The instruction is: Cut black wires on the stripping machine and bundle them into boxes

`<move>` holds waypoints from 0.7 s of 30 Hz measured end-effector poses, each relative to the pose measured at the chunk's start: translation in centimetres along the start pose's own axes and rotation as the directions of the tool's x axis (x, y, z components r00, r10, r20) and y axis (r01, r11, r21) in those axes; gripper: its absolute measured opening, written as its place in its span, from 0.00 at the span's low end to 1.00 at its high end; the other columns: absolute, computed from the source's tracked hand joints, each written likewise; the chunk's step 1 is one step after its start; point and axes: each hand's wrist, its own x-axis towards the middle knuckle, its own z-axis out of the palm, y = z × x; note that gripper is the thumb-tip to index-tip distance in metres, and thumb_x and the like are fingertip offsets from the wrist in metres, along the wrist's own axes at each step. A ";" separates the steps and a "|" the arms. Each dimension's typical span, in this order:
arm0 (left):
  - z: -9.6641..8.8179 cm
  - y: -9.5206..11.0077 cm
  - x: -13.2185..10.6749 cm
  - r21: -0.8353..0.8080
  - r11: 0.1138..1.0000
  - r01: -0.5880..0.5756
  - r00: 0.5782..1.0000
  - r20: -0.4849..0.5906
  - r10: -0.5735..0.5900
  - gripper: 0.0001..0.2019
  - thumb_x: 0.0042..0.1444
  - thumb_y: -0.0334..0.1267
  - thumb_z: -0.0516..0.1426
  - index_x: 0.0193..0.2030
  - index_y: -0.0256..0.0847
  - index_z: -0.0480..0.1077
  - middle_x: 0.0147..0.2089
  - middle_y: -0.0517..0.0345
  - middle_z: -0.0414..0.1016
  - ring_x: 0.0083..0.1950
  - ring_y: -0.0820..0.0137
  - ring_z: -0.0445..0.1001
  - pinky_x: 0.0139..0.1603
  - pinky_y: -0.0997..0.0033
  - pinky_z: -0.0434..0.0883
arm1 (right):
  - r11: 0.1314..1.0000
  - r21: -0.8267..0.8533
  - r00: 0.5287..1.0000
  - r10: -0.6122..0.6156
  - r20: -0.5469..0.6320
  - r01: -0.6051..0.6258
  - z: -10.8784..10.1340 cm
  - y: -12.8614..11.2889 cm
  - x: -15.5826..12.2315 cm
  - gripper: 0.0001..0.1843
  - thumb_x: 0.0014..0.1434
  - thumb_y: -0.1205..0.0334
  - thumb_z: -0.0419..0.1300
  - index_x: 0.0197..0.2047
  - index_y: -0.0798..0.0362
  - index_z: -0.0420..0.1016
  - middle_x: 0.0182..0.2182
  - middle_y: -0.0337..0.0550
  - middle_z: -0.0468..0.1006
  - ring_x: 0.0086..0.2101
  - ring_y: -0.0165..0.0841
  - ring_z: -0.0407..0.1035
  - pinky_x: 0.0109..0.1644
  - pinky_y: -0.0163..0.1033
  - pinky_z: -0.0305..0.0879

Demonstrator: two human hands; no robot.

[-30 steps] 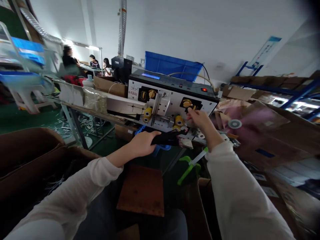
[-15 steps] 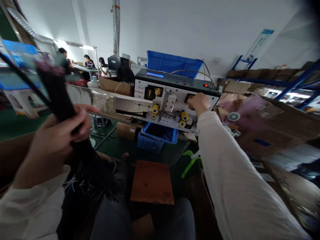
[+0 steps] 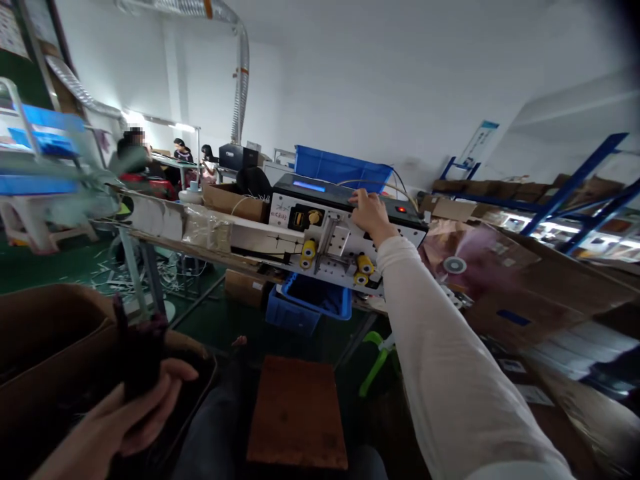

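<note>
A bench machine (image 3: 345,227) with a white front, yellow rollers and a dark top panel sits ahead of me. My right hand (image 3: 367,212) rests on that top panel with its fingers spread over the buttons, near a red lamp (image 3: 401,209). My left hand (image 3: 127,413) is low at the left, closed round a bundle of dark cut tubing (image 3: 139,350) above a brown cardboard box (image 3: 45,333).
A blue bin (image 3: 305,303) stands under the machine's outlet. A brown wooden stool (image 3: 297,413) is in front of my knees. Cardboard boxes (image 3: 540,287) lie at the right below blue shelving (image 3: 585,180). Several people sit at a table (image 3: 170,157) far left.
My right hand has moved up from the machine's front knob to its top panel. My left hand has carried the dark bundle from the outlet, up past my face, then down over the box.
</note>
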 end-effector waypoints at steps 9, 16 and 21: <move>2.8 -6.3 1.6 -0.253 0.966 0.055 0.995 0.094 -0.032 0.15 0.51 0.54 0.57 0.32 0.44 0.72 0.15 0.67 0.55 0.13 0.84 0.42 0.13 0.80 0.43 | 0.964 0.261 0.980 0.101 -0.172 -0.053 -2.0 -4.6 -2.5 0.22 0.56 0.66 0.49 0.55 0.55 0.61 0.49 0.53 0.70 0.50 0.43 0.63 0.50 0.49 0.61; 4.2 -9.0 2.3 -0.333 0.942 0.039 0.995 0.098 -0.006 0.16 0.55 0.51 0.54 0.33 0.38 0.67 0.16 0.68 0.55 0.12 0.84 0.41 0.12 0.81 0.43 | 0.227 0.814 0.831 -0.037 0.556 -0.535 6.5 -14.1 -16.2 0.14 0.52 0.57 0.59 0.42 0.51 0.71 0.37 0.45 0.76 0.32 0.32 0.71 0.26 0.33 0.65; 4.9 -10.0 1.8 -0.374 0.922 0.104 0.981 0.191 -0.033 0.16 0.55 0.51 0.55 0.34 0.38 0.66 0.15 0.68 0.57 0.12 0.85 0.42 0.11 0.82 0.43 | -0.150 0.797 0.741 0.300 0.601 -0.585 14.8 -18.6 -15.3 0.11 0.56 0.55 0.53 0.41 0.49 0.65 0.41 0.41 0.72 0.36 0.28 0.71 0.31 0.31 0.67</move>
